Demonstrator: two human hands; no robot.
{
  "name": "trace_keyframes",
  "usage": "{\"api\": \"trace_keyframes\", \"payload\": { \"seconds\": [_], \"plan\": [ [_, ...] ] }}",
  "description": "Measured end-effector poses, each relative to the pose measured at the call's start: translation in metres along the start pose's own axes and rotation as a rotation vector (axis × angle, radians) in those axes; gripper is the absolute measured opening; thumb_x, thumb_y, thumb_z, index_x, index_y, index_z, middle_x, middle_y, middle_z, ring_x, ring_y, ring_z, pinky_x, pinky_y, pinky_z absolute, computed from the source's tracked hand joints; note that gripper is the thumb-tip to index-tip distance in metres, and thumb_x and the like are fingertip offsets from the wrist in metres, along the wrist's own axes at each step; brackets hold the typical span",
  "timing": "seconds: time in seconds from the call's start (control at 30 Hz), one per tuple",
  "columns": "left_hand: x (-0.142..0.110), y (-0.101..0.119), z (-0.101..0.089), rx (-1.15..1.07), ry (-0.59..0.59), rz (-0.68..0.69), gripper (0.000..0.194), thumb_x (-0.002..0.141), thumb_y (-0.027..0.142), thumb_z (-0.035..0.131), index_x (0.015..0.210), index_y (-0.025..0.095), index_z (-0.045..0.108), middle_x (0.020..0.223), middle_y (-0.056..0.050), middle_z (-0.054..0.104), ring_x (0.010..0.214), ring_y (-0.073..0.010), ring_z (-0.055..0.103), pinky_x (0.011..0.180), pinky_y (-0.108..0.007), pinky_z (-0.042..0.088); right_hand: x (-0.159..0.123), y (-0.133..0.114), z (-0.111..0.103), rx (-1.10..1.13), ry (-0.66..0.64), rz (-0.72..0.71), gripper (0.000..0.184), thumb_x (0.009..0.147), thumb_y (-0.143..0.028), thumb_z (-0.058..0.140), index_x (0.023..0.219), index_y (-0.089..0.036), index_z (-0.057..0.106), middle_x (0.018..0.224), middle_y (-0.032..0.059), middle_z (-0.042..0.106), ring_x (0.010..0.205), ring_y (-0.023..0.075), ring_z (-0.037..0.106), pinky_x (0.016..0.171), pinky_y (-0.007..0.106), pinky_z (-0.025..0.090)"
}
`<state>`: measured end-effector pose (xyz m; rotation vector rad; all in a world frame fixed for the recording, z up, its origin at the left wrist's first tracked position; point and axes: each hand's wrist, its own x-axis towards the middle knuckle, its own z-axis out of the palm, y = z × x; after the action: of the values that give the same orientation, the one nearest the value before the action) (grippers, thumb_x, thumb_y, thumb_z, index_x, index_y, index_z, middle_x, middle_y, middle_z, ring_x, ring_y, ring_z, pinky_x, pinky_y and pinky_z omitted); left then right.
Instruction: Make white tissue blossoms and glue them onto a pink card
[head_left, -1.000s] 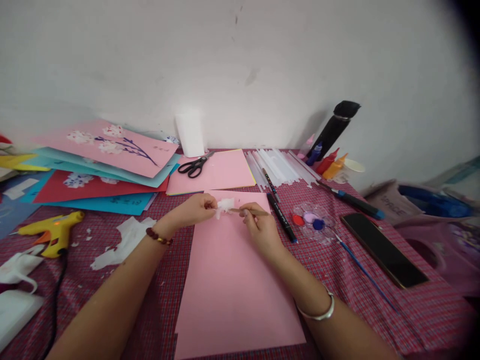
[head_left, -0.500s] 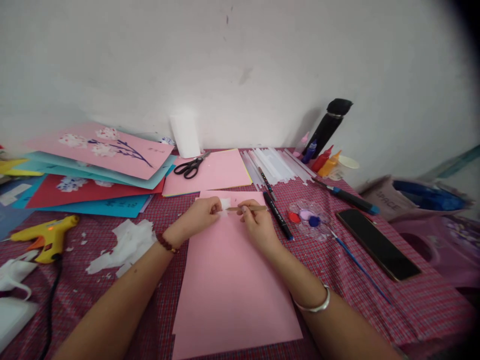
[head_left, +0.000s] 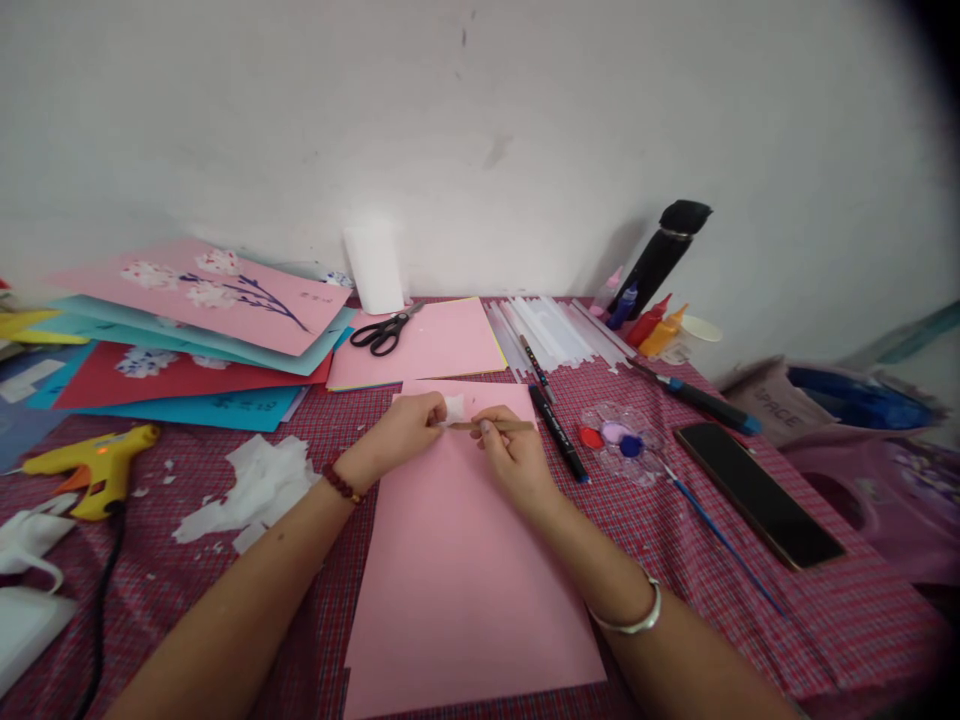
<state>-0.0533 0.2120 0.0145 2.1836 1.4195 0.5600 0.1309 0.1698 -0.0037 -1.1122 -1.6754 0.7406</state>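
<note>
Partly hidden white tissue (head_left: 454, 407), pinched in left grip (head_left: 401, 430), brown stick (head_left: 519, 426) clamped in right grip (head_left: 516, 460), middle covered

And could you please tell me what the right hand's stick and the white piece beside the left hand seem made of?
The tan stick: probably wood, judging by its colour and dull finish. The white piece: likely tissue paper, matte; it looks thin.

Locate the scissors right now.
In the head view, the black scissors lie left of centre, on the pink-topped paper stack, just in front of the upright white object and farther back than the left hand.
</note>
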Motion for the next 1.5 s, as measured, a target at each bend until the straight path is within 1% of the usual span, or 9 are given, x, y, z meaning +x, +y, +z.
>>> {"api": "trace_keyframes", "payload": {
  "seconds": [0.13, 0.27, 0.7, 0.8, 0.97, 1.1, 1.2, 1.33, 1.5],
  "plan": [
    [0.001, -0.008, -0.004, -0.011, 0.103, 0.033, 0.014, 0.070, 0.018, 0.054, 0.082, 0.017, 0.060, 0.080, -0.002, 0.063, 0.070, -0.0136, 0.056, 0.062, -0.023, 0.043, -0.002, 0.003, 0.002, -0.055, -0.045, -0.047, 0.020, 0.089, -0.022, 0.041, 0.094, -0.020, 0.061, 0.086, 0.0039, 0.064, 0.077, 0.0161, 0.061, 0.066, 0.027, 0.047],
    [0.002, -0.020, -0.009, -0.006, 0.109, 0.061, 0.027, 0.074, 0.012, 0.043, 0.093, 0.016, 0.063, 0.094, -0.005, 0.067, 0.086, -0.0163, 0.060, 0.077, -0.028, 0.047, -0.005, 0.002, 0.003, -0.062, -0.090, -0.133, 0.023, 0.090, -0.020, 0.041, 0.101, -0.021, 0.060, 0.094, 0.0049, 0.063, 0.084, 0.0156, 0.060, 0.074, 0.028, 0.047],
    [0.001, -0.018, -0.012, 0.146, 0.075, 0.073, 0.036, 0.071, 0.004, 0.041, 0.093, 0.016, 0.066, 0.094, -0.006, 0.070, 0.089, -0.0168, 0.062, 0.080, -0.026, 0.046, -0.008, -0.001, 0.007, -0.153, -0.140, -0.139, 0.025, 0.090, -0.020, 0.040, 0.102, -0.022, 0.062, 0.096, 0.0048, 0.063, 0.088, 0.0156, 0.060, 0.079, 0.028, 0.046],
    [-0.001, -0.016, -0.012, 0.172, 0.067, 0.077, 0.035, 0.071, 0.004, 0.040, 0.091, 0.016, 0.066, 0.094, -0.007, 0.070, 0.089, -0.0174, 0.062, 0.080, -0.027, 0.045, -0.006, 0.000, 0.006, -0.018, -0.063, -0.049, 0.022, 0.088, -0.024, 0.041, 0.095, -0.020, 0.062, 0.090, 0.0049, 0.064, 0.078, 0.0157, 0.061, 0.073, 0.029, 0.048],
    [0.003, -0.015, -0.012, 0.157, 0.073, 0.077, 0.033, 0.071, 0.005, 0.040, 0.087, 0.014, 0.066, 0.093, -0.008, 0.070, 0.087, -0.0182, 0.062, 0.080, -0.029, 0.045, 0.005, 0.011, -0.002, 0.410, 0.254, 0.258, 0.024, 0.085, -0.038, 0.045, 0.086, -0.017, 0.056, 0.069, 0.0020, 0.062, 0.052, 0.0122, 0.056, 0.053, 0.025, 0.046],
    [0.006, -0.011, -0.037, -0.001, -0.096, 0.036, 0.031, 0.069, 0.008, 0.044, 0.088, 0.014, 0.067, 0.092, -0.007, 0.070, 0.084, -0.0165, 0.062, 0.079, -0.027, 0.046, 0.008, 0.016, -0.005, 0.588, 0.256, 0.330, 0.026, 0.078, -0.042, 0.055, 0.079, -0.016, 0.056, 0.061, 0.0005, 0.061, 0.050, 0.0116, 0.055, 0.052, 0.025, 0.046],
    [-0.015, -0.009, -0.080, -0.057, -0.026, -0.082, 0.028, 0.070, 0.014, 0.047, 0.092, 0.014, 0.065, 0.087, -0.004, 0.069, 0.077, -0.0142, 0.060, 0.071, -0.024, 0.047, 0.005, 0.015, -0.004, 0.607, 0.236, 0.331, 0.026, 0.075, -0.043, 0.060, 0.076, -0.017, 0.057, 0.058, -0.0003, 0.060, 0.050, 0.0118, 0.055, 0.052, 0.025, 0.046],
    [-0.078, -0.012, -0.130, -0.002, 0.030, -0.195, 0.023, 0.075, 0.020, 0.047, 0.089, 0.014, 0.064, 0.078, -0.002, 0.065, 0.065, -0.0112, 0.056, 0.059, -0.021, 0.043, 0.005, 0.015, -0.002, 0.600, 0.175, 0.328, 0.025, 0.075, -0.042, 0.061, 0.077, -0.017, 0.059, 0.059, 0.0012, 0.061, 0.051, 0.0126, 0.056, 0.052, 0.025, 0.046],
    [-0.168, -0.022, -0.130, 0.183, -0.005, -0.286, 0.016, 0.077, 0.020, 0.046, 0.079, 0.015, 0.061, 0.073, -0.001, 0.062, 0.065, -0.0124, 0.055, 0.061, -0.022, 0.041, 0.004, 0.014, -0.001, 0.561, 0.101, 0.306, 0.026, 0.075, -0.042, 0.061, 0.077, -0.017, 0.061, 0.062, 0.0032, 0.063, 0.053, 0.0138, 0.057, 0.053, 0.028, 0.047]
  ]
}}
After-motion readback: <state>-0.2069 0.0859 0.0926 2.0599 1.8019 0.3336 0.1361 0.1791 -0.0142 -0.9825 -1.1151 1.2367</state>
